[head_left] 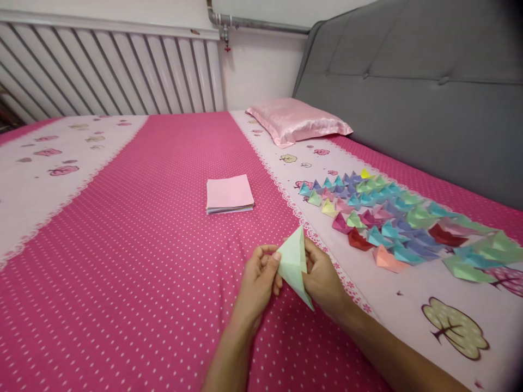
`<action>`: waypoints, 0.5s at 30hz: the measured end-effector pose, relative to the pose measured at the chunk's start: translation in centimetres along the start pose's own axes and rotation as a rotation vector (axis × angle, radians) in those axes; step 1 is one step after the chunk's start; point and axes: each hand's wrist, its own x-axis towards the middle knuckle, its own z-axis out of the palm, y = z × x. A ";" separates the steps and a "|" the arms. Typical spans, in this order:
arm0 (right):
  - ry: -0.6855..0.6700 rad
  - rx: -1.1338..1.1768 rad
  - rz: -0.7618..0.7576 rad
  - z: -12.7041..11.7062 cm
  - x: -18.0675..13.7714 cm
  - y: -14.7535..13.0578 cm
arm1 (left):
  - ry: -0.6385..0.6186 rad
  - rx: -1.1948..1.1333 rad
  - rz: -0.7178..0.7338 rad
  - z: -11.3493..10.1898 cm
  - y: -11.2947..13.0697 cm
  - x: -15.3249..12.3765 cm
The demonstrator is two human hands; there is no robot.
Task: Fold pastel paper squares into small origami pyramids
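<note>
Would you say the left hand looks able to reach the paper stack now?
Probably yes: only bedsheet lies between the left hand and the stack, though that hand holds the green paper.

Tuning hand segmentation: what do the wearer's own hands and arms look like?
Left hand and right hand are bare: no gloves, and no watch or bracelet shows at either wrist. Left forearm and right forearm show no sleeve up to the frame edge. No cables or markings visible. Some fingers are partly hidden, so rings can't be ruled out.
</note>
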 end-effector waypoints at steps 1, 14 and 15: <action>0.032 -0.028 -0.013 0.0 0.0 0.3 | 0.005 0.001 -0.005 0.1 0.0 0.0; 0.375 -0.258 -0.179 -1.1 0.5 1.5 | -0.089 0.036 -0.014 2.7 -0.6 -1.4; 0.361 -0.253 -0.203 -1.1 0.5 1.6 | -0.064 0.048 0.015 2.6 -0.8 -1.4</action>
